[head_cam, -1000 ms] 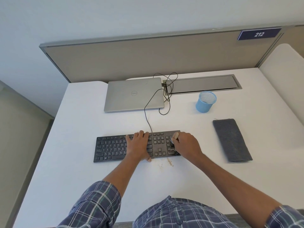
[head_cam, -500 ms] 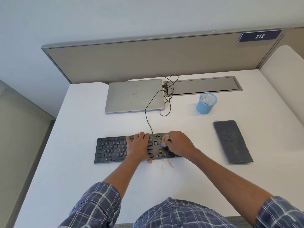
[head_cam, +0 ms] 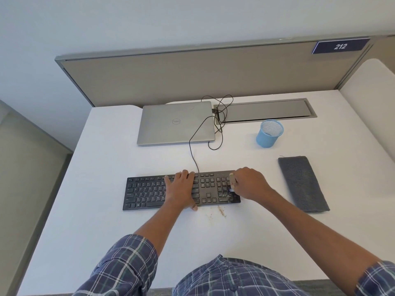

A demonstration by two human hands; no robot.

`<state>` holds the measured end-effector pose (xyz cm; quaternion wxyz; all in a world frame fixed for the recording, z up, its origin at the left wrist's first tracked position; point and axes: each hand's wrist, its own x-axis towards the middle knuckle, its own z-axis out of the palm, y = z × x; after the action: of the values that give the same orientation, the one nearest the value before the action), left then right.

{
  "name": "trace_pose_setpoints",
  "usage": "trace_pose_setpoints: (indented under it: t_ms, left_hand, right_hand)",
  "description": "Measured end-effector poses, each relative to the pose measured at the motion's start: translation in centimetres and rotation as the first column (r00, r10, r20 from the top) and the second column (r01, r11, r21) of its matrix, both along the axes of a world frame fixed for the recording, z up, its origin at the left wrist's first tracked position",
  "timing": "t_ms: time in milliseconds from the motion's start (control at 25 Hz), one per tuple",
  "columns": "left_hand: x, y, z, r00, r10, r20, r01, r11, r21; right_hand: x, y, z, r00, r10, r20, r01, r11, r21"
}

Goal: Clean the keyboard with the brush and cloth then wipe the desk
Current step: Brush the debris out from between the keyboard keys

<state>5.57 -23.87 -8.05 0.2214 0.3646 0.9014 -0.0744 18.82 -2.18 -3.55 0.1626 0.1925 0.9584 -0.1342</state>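
Black keyboard point(head_cam: 147, 193) lies crosswise, mid-table point(head_cam: 106, 231). Right hand point(head_cam: 251, 183), grip curled round brush point(head_cam: 232, 182), at the numpad end. Left hand point(head_cam: 180, 189) flat, pinning the middle keys. Cloth point(head_cam: 302, 183) right of keyboard, long axis front-to-back, nearer the right hand.

Pale wall point(head_cam: 192, 18) behind a beige partition point(head_cam: 192, 77) (sign point(head_cam: 339, 47) reads 212).

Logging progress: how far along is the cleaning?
Done: some crumbs lie on the desk. In hand: right hand holds the brush on the keyboard's right end; left hand presses it flat. Left: cloth lies untouched, so both wipes remain.
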Motion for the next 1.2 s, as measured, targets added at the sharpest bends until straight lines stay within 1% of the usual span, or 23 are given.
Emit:
trace_pose_setpoints:
  t_ms: [80, 120, 200, 280, 320, 360, 480, 640, 760, 840, 880, 920, 960, 1040, 1120, 1200]
  left_hand:
    - [0.0, 0.0, 0.0, 1.0, -0.003, -0.001, 0.003, 1.0, 0.0]
    - [0.0, 0.0, 0.0, 1.0, -0.004, -0.001, 0.004, 1.0, 0.0]
    - [0.0, 0.0, 0.1, 1.0, -0.004, -0.002, 0.004, 1.0, -0.002]
    - [0.0, 0.1, 0.3, 1.0, -0.002, -0.001, 0.002, 1.0, -0.006]
    - [0.1, 0.1, 0.4, 1.0, -0.002, -0.001, 0.002, 1.0, -0.008]
    - [0.1, 0.1, 0.4, 1.0, -0.002, -0.001, 0.002, 1.0, -0.01]
    - [0.2, 0.1, 0.4, 1.0, -0.001, -0.004, 0.001, 1.0, -0.01]
    - [0.1, 0.0, 0.3, 1.0, -0.002, -0.003, 0.002, 1.0, -0.007]
    - [0.0, 0.0, 0.2, 1.0, -0.004, -0.001, 0.004, 1.0, -0.002]
    - [-0.1, 0.0, 0.1, 1.0, -0.002, 0.002, 0.002, 1.0, -0.001]
    - [0.0, 0.0, 0.1, 1.0, -0.002, 0.002, 0.002, 1.0, -0.001]
    - [0.0, 0.0, 0.1, 1.0, -0.003, 0.004, 0.003, 1.0, -0.004]
    - [0.0, 0.0, 0.1, 1.0, -0.003, 0.006, 0.003, 1.0, -0.006]
    - [0.0, 0.1, 0.3, 1.0, -0.002, 0.006, 0.002, 1.0, -0.006]
    - [0.1, 0.1, 0.4, 1.0, -0.002, 0.002, 0.002, 1.0, -0.009]
    - [0.1, 0.1, 0.4, 1.0, 0.0, 0.0, 0.0, 1.0, -0.013]
  right_hand:
    - [0.0, 0.8, 0.4, 0.999, -0.027, 0.033, 0.026, 0.999, 0.034]
    - [-0.2, 1.1, 0.5, 0.997, -0.055, 0.045, 0.054, 0.998, 0.01]
    - [-0.6, 1.2, 0.7, 0.992, -0.126, 0.03, 0.128, 0.983, -0.128]
    - [-1.2, 0.6, 0.9, 0.971, -0.234, -0.045, 0.208, 0.926, -0.315]
    - [-1.5, 0.1, 1.0, 0.957, -0.279, -0.081, 0.23, 0.898, -0.375]
    - [-1.6, -0.4, 0.9, 0.948, -0.301, -0.106, 0.236, 0.885, -0.401]
    - [-1.4, -1.4, 0.1, 0.959, -0.262, -0.103, 0.207, 0.904, -0.375]
    - [-0.3, -0.2, -0.2, 0.979, -0.191, -0.071, 0.165, 0.947, -0.275]
    - [0.5, 1.5, -0.3, 0.978, -0.208, -0.019, 0.2, 0.959, -0.203]
    - [1.0, 2.3, -0.4, 0.98, -0.197, 0.009, 0.197, 0.972, -0.127]
    - [1.1, 2.5, -0.3, 0.982, -0.188, 0.008, 0.188, 0.978, -0.089]
    - [1.3, 2.5, -0.2, 0.98, -0.197, -0.008, 0.195, 0.977, -0.085]
    - [1.2, 2.3, -0.1, 0.975, -0.22, -0.039, 0.214, 0.97, -0.119]
    - [0.8, 1.2, 0.1, 0.947, -0.301, -0.111, 0.263, 0.927, -0.266]
    - [0.1, -0.4, 0.0, 0.923, -0.346, -0.168, 0.261, 0.885, -0.385]
    - [-0.3, -1.8, -0.7, 0.924, -0.338, -0.178, 0.242, 0.878, -0.413]
